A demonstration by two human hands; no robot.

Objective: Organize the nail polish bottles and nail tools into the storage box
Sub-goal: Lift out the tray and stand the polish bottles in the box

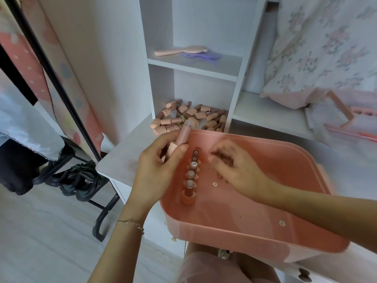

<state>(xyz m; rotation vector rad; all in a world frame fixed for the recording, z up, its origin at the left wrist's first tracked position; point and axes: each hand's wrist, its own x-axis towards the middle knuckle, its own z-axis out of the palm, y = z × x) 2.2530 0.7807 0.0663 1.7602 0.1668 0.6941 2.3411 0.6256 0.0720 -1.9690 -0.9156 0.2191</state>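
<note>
Above the left rim of the pink storage box point(255, 227), the left hand point(158, 170) grips a nail polish bottle point(184, 133) upside down, fingers and thumb curled round its ribbed cap while the glass body points up and away. Inside the box, along its left wall, a row of bottles point(191, 174) stands inverted on their caps, one behind another, bases upward. The right hand point(234, 166) reaches into the box just beside that row; it is blurred, its fingers loosely bent, and whether it pinches anything cannot be told. The box sits on the white counter point(122, 158), its near edge hanging over the person's lap. Beyond it, in the lower shelf compartment, a heap of loose bottles point(189, 117) lies on its sides. On the shelf above rest a pink hairbrush point(181, 50) and a purple comb point(201, 56), touching. A floral pillow point(326, 50) lies at right.
</note>
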